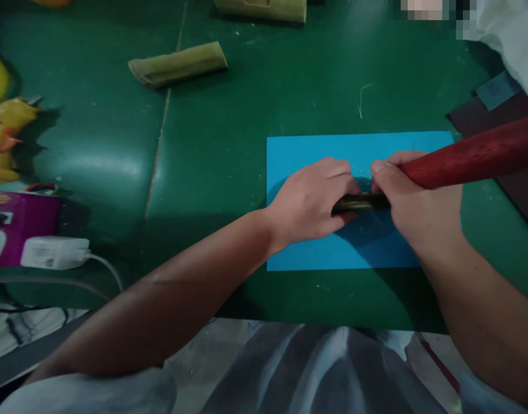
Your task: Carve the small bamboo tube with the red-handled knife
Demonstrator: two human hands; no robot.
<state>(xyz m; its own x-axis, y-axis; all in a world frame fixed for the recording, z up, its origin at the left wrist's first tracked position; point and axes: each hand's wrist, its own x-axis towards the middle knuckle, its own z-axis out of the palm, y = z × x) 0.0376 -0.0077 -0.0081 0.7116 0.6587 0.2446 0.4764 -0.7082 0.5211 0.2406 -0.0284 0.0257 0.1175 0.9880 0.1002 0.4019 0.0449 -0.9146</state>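
Note:
A blue sheet (316,146) lies on the green table (212,132). Over its middle, my left hand (309,201) is closed around one end of a dark, thin stick-like piece (361,202) lying flat on the sheet. My right hand (414,201) grips a red wooden handle (475,155) that runs up to the right edge of the view, with its thumb pressed near the other end of the dark piece. The tool's working end is hidden under my fingers.
Two split bamboo pieces lie at the back, one (178,64) left of centre and one (261,8) at the top edge. A white charger (54,252), a purple box (22,221) and yellow objects (5,138) sit at the left. A dark mat (505,121) lies at the right.

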